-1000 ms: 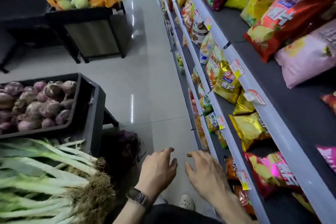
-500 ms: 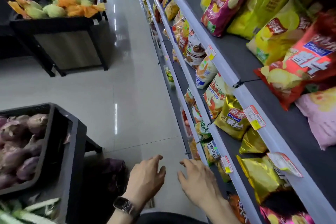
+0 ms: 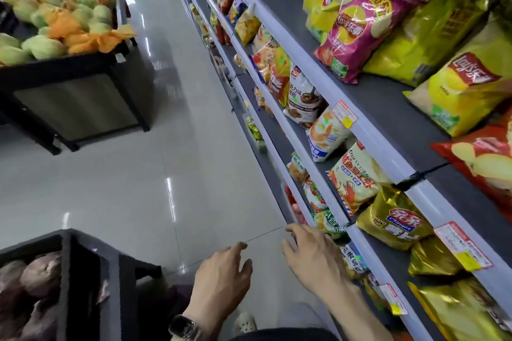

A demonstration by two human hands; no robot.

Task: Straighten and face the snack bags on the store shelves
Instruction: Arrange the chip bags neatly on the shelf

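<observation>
Nearest the camera, the left hand [image 3: 221,277], a wristwatch [image 3: 182,327] on its wrist, hovers palm-down over the floor [image 3: 166,147] with its fingers loosely spread and nothing in them. Just to its right, the right hand [image 3: 313,260] is likewise palm-down with relaxed, parted fingers and holds nothing. Its fingertips reach toward the front edge of the shelves [image 3: 374,260]. A green bag [image 3: 331,223] lies just beyond them and a blue-and-white bag [image 3: 353,257] shows past its knuckles; whether skin meets either pack cannot be told. That is the relation that matters: the snack bags [image 3: 354,177] all lie to the right of both hands, so the right hand is plainly the nearer one and the left would have to cross over to help. The rows run along the aisle from near right to far left, and most packs lean back with their tops toward the rear of the shelf. On the level above the right hand a gold bag [image 3: 393,225] sits skewed, its face turned off the aisle — a likely candidate for squaring up. Farther along stands a brown-and-white bag [image 3: 303,97], and on the top level a magenta chip bag [image 3: 357,33] slumps at a slant. Across the aisle on the left are a dark crate [image 3: 91,271] near and a fruit stand [image 3: 69,22] far.
</observation>
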